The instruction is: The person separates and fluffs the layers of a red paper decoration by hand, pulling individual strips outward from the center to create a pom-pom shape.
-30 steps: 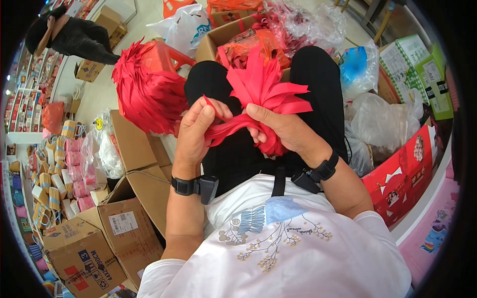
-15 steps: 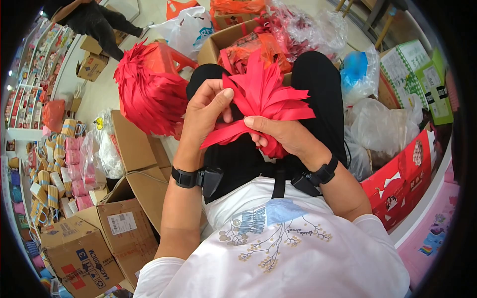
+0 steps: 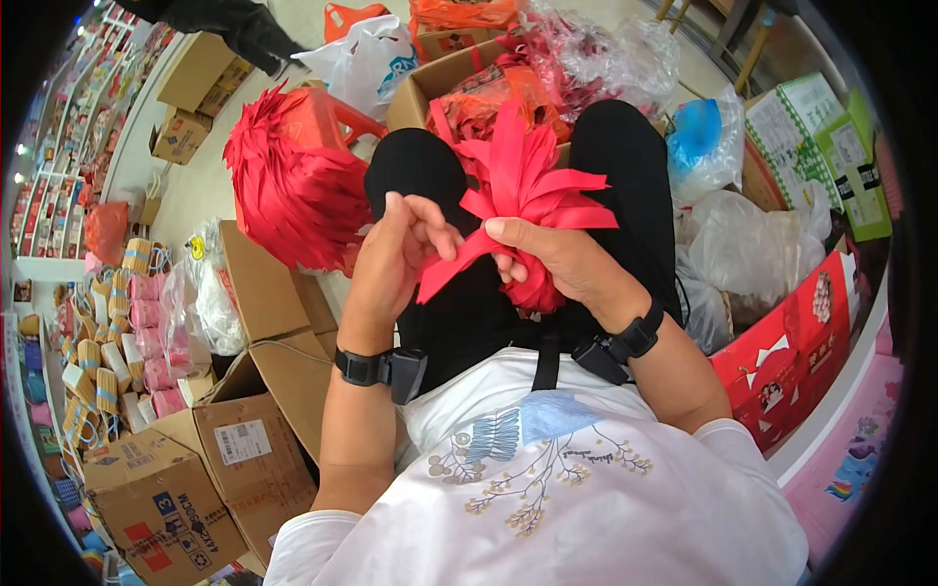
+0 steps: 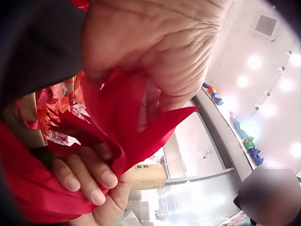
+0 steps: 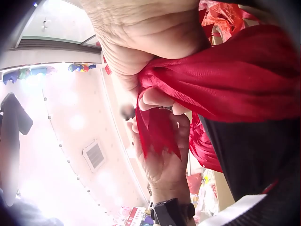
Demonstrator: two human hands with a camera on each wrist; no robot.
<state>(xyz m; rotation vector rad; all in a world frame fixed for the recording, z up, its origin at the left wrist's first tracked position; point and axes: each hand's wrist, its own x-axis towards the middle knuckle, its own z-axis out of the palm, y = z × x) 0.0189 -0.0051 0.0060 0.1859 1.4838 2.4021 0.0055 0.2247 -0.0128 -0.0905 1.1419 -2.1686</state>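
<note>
A bundle of red ribbon strips [image 3: 532,186] fans out above the lap in the head view. My right hand [image 3: 562,256] grips it at its gathered middle, thumb on top and fingers curled underneath. Several strip ends [image 3: 454,266] stick out from that grip toward the left hand. My left hand [image 3: 399,252] is beside these ends, thumb raised and fingers loosely bent, not closed round them. In the right wrist view the cut ends [image 5: 160,134] hang in front of the left palm [image 5: 164,172]. The left wrist view shows the right hand's fingers [image 4: 87,172] wrapped over the ribbon.
A large red ribbon pompom [image 3: 293,195] sits beside the left knee, by a red stool. Cardboard boxes [image 3: 166,498] stand at the left. Ahead is a carton [image 3: 415,103] of red material; plastic bags [image 3: 743,239] and a red box [image 3: 791,356] are at the right.
The left hand has let go of the strips, reached up to the fan's edge, then come back down beside the strip ends. My right hand keeps its grip. A person at upper left has moved mostly out of view.
</note>
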